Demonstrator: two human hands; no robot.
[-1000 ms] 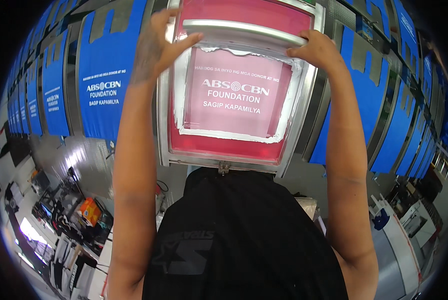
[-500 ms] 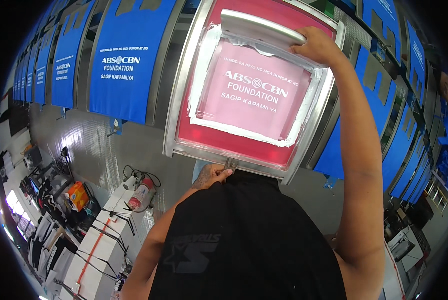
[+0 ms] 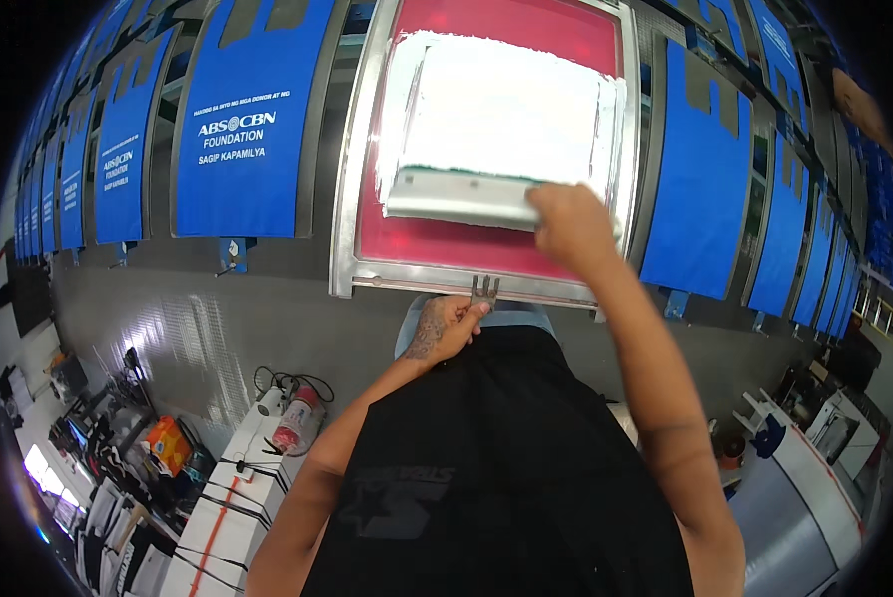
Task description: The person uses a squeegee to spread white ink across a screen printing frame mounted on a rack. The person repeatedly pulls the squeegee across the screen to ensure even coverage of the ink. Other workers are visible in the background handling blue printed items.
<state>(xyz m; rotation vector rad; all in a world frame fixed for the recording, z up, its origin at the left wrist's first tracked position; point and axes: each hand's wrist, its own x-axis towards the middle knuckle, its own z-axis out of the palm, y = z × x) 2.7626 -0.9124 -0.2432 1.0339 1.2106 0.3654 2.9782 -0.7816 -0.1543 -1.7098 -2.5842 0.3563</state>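
Observation:
My right hand (image 3: 576, 229) is closed round the right end of a silver squeegee (image 3: 456, 198), which lies across the near part of a screen-printing frame (image 3: 347, 194). White ink (image 3: 506, 104) covers the screen's middle beyond the blade, with magenta mesh (image 3: 466, 245) showing around it. My left hand (image 3: 450, 326) pinches a small pronged metal bracket (image 3: 483, 290) at the middle of the frame's near rail. Whatever lies beneath the inked area is hidden.
Blue printed sheets on boards stand in rows to the left (image 3: 237, 129) and right (image 3: 698, 179). What looks like another person's arm (image 3: 860, 109) shows far right. Behind me on the left are a red-and-white cylinder (image 3: 295, 422) and a white ledge with an orange pipe (image 3: 213, 532).
My right hand has drawn the squeegee from the screen's far end toward me. White ink now covers the pink window where lettering showed. My left hand stays at the near rail.

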